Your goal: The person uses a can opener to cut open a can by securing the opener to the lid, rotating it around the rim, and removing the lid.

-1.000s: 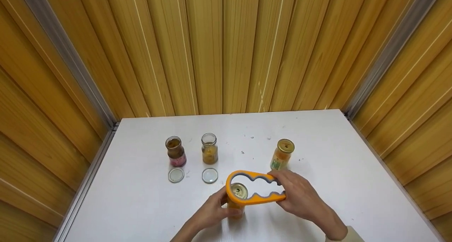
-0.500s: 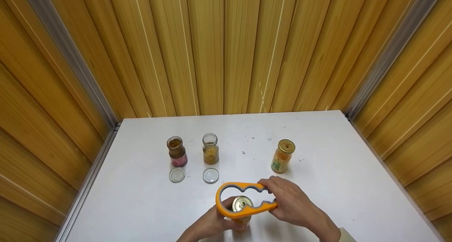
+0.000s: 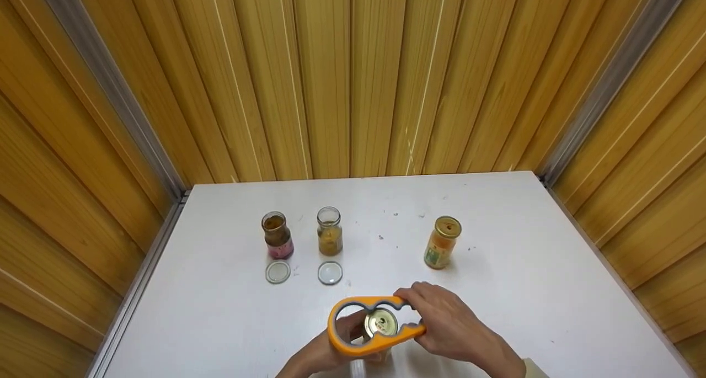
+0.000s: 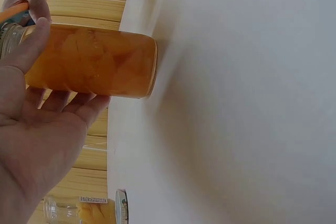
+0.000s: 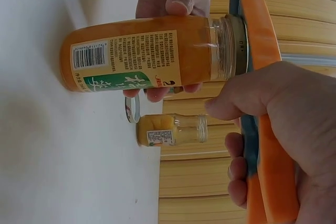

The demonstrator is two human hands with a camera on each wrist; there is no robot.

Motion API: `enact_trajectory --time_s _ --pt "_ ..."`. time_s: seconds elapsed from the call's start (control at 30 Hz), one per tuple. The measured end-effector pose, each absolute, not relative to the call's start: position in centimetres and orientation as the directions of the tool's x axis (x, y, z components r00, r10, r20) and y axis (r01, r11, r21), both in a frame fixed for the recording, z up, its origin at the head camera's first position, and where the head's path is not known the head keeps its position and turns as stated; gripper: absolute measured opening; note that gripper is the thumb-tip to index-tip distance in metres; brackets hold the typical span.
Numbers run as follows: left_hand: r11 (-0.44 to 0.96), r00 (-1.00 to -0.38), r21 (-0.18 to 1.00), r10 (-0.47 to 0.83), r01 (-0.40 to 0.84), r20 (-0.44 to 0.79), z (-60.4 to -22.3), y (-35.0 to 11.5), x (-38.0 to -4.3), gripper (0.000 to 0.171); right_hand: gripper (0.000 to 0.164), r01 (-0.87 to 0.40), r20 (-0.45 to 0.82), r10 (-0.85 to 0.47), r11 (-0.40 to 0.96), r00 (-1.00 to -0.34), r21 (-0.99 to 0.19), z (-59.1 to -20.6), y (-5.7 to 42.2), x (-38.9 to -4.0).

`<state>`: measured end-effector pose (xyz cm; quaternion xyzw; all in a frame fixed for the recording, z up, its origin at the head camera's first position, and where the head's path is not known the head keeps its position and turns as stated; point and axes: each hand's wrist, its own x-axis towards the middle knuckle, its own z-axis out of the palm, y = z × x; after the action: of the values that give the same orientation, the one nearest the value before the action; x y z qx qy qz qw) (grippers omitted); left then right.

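Note:
My left hand [image 3: 321,351] grips an upright glass jar of orange fruit pieces [image 4: 94,61], thumb on one side and fingers on the other. Its gold metal lid [image 3: 381,321] is on. In my right hand [image 3: 448,324] is an orange jar opener [image 3: 380,343] with a grey wavy inner edge, gripped by its two handles. From the head view, the lid shows through the opener's opening, in the notched part nearer the handles. The right wrist view has the opener level with the lid top; I cannot tell whether they touch. The jar's base is close to the white table.
Two open jars, one dark with a pink label [image 3: 280,246] and one with yellow fruit [image 3: 330,241], stand at the left. Loose lids [image 3: 278,271] [image 3: 330,272] lie before them. A lidded jar [image 3: 440,245] stands at the right. Wood-look walls [image 3: 353,80] enclose the white table [image 3: 209,289].
The opener and right hand have moved left and nearer the person. The held jar has shifted slightly right and nearer, so its lid now sits closer to the handle end of the opening.

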<state>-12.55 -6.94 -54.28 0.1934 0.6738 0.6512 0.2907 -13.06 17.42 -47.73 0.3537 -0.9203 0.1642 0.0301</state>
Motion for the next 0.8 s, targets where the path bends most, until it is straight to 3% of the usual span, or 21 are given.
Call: enact_trajectory --time_s 0.4,0.5,0.67,0.8 --pt "0.047 -0.755 0.997 0.656 0.063 0.017 -55.0 -7.6 -12.1 0.058 0.055 -0.712 0.266 -0.668 0.692 -0.695 -0.123 -47.9 16.5 -12.0" --pt "0.001 -0.736 1.000 0.677 0.018 0.013 -55.0 -7.5 -12.2 0.057 0.054 -0.691 0.232 -0.660 0.719 -0.714 -0.082 -47.7 16.1 -11.7" --pt "0.039 -0.747 0.993 0.656 -0.113 -0.110 -54.7 -7.3 -12.1 0.057 0.054 -0.638 0.140 -0.628 0.769 -0.766 -0.040 -47.5 15.6 -11.3" --pt "0.066 -0.748 0.995 0.656 -0.075 -0.100 -54.6 -7.2 -12.3 0.055 0.058 -0.596 0.032 -0.595 0.803 -0.803 -0.026 -47.1 15.2 -11.2"
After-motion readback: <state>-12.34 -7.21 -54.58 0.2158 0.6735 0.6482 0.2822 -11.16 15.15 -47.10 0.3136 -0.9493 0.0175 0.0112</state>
